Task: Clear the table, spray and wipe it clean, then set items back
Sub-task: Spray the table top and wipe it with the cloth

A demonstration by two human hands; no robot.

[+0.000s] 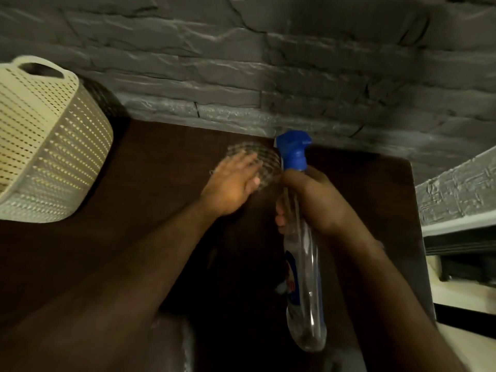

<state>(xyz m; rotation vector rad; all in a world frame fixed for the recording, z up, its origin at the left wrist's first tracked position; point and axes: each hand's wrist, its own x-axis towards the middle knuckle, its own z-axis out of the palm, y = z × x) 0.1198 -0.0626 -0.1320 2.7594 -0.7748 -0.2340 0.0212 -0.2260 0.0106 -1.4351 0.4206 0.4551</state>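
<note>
One clear spray bottle (303,277), blue-capped, mostly empty, its label too blurred to read, is wrapped in your right hand (314,200) below the nozzle, while just left of that grip your left hand (233,183) presses one checked cloth (257,165) with straight fingers onto the dark table (150,210), one cream perforated basket (45,146) farther left, contents hidden.

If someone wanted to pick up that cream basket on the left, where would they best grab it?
Probably by the cut-out handle at the top rim of the cream basket, coming from above. The slot looks made for fingers, while the perforated walls are wide, rounded and flare upward, so a single hand could hardly wrap them. It stands at the left of the dark table, apart from both hands.
</note>
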